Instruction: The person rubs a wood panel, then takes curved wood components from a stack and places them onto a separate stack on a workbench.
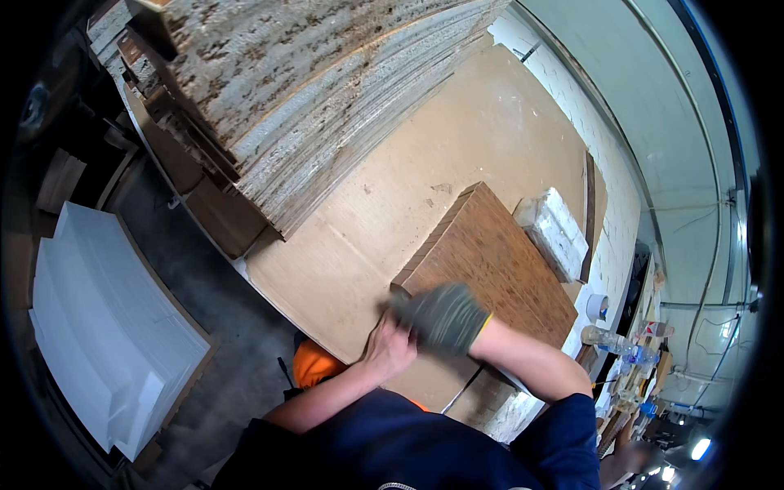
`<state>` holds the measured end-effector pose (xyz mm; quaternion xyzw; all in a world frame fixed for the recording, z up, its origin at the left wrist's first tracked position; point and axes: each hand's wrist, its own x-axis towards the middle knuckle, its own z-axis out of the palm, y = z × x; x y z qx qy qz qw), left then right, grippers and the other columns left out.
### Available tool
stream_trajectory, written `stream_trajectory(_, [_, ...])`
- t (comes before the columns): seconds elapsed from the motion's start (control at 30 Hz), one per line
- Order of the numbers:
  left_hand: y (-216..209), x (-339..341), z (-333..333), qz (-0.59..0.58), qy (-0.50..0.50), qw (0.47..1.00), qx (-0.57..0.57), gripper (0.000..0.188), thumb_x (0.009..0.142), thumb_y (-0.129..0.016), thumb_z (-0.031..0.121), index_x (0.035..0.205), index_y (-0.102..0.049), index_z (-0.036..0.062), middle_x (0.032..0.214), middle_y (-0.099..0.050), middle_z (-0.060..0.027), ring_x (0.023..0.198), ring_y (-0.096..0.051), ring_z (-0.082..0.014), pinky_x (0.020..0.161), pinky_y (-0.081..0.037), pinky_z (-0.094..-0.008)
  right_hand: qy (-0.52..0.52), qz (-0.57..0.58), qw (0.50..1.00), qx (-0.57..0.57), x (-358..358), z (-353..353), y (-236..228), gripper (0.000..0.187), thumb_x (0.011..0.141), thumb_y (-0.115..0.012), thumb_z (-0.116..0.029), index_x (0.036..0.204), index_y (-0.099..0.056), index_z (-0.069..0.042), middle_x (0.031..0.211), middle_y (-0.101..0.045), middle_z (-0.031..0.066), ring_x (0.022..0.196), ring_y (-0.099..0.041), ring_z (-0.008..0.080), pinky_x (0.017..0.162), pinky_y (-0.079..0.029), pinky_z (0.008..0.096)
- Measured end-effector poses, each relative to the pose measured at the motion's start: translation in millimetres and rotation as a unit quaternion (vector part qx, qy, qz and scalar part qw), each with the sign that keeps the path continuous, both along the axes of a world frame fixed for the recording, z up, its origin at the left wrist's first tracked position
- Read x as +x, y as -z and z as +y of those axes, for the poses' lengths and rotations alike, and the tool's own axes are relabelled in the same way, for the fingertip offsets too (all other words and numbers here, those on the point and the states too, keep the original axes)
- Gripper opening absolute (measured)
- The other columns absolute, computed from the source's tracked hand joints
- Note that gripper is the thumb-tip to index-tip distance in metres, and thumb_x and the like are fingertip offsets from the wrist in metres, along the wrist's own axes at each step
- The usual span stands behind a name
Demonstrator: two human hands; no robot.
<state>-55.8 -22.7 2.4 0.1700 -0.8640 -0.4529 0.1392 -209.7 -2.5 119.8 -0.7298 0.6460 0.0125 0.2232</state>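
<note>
My bare left hand (390, 346) is curled at the near edge of a cardboard-covered table (318, 269). Pressed close against it is my right hand (445, 320), in a dark grey-green striped glove with a yellow cuff edge. Its fingers bend inward and are partly blurred. Both hands look closed, but what lies between them is hidden. They meet at the near left corner of a stack of brown wood-grain boards (498, 265), which lies flat on the cardboard. A white wrapped block (552, 235) rests beside the stack's far right side.
A tall stack of mottled grey-brown panels (327, 106) fills the table's far left. White sheets (114, 318) are piled lower, left of the table. On the right are a tape roll (598, 307), a clear plastic bottle (604, 338) and clutter. A pale wall (678, 163) stands beyond.
</note>
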Motion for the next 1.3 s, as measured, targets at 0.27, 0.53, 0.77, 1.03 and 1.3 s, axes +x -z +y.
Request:
stream_trajectory(0.27, [-1, -1, 1, 0.017, -0.003, 0.999, 0.045, 0.059, 0.083, -0.055, 0.007, 0.135, -0.031, -0.0083, 0.115, -0.047, -0.0236, 0.103, -0.051, -0.0388, 0.086, -0.046, -0.0441, 0.133, 0.064, 0.988, 0.039, -5, -8, -9, 0.018, 0.081, -0.058, -0.019, 0.094, -0.060, -0.007, 0.061, -0.060, 0.0147, 0.055, -0.061, 0.0302, 0.045, -0.045, 0.0420])
stream_trajectory(0.53, [-7, -1, 0, 0.012, -0.009, 0.995, 0.099, 0.061, 0.085, -0.054, 0.004, 0.138, -0.028, -0.0100, 0.113, -0.047, -0.0237, 0.102, -0.051, -0.0379, 0.086, -0.046, -0.0415, 0.246, 0.098, 0.963, -0.048, -51, -2, 17, 0.022, 0.079, -0.059, -0.018, 0.099, -0.058, -0.010, 0.066, -0.060, 0.0130, 0.062, -0.063, 0.0328, 0.050, -0.047, 0.0440])
stream_trajectory(0.77, [-8, -1, -2, 0.003, -0.006, 0.997, 0.074, 0.060, 0.084, -0.054, 0.004, 0.135, -0.028, -0.0133, 0.111, -0.046, -0.0243, 0.099, -0.049, -0.0398, 0.086, -0.045, -0.0426, 0.119, 0.037, 0.989, -0.084, -49, 0, 16, 0.021, 0.083, -0.055, -0.023, 0.097, -0.060, -0.009, 0.067, -0.063, 0.0153, 0.054, -0.062, 0.0301, 0.045, -0.047, 0.0410])
stream_trajectory(1.03, [1, -1, 1, 0.004, 0.002, 0.999, 0.052, 0.062, 0.083, -0.055, 0.004, 0.137, -0.028, -0.0110, 0.110, -0.048, -0.0226, 0.099, -0.051, -0.0381, 0.084, -0.046, -0.0421, 0.113, 0.034, 0.992, -0.053, -52, 0, 5, 0.023, 0.089, -0.050, -0.026, 0.103, -0.060, -0.009, 0.077, -0.065, 0.0181, 0.072, -0.065, 0.0342, 0.064, -0.052, 0.0435])
stream_trajectory(1.3, [-4, -3, 1, 0.023, -0.002, 0.997, 0.068, 0.063, 0.083, -0.055, 0.004, 0.137, -0.026, -0.0131, 0.107, -0.047, -0.0218, 0.095, -0.050, -0.0367, 0.082, -0.045, -0.0413, 0.379, 0.167, 0.893, -0.178, -160, 15, 50, 0.034, 0.092, -0.045, -0.028, 0.119, -0.057, -0.010, 0.089, -0.067, 0.0196, 0.079, -0.064, 0.0374, 0.071, -0.050, 0.0472])
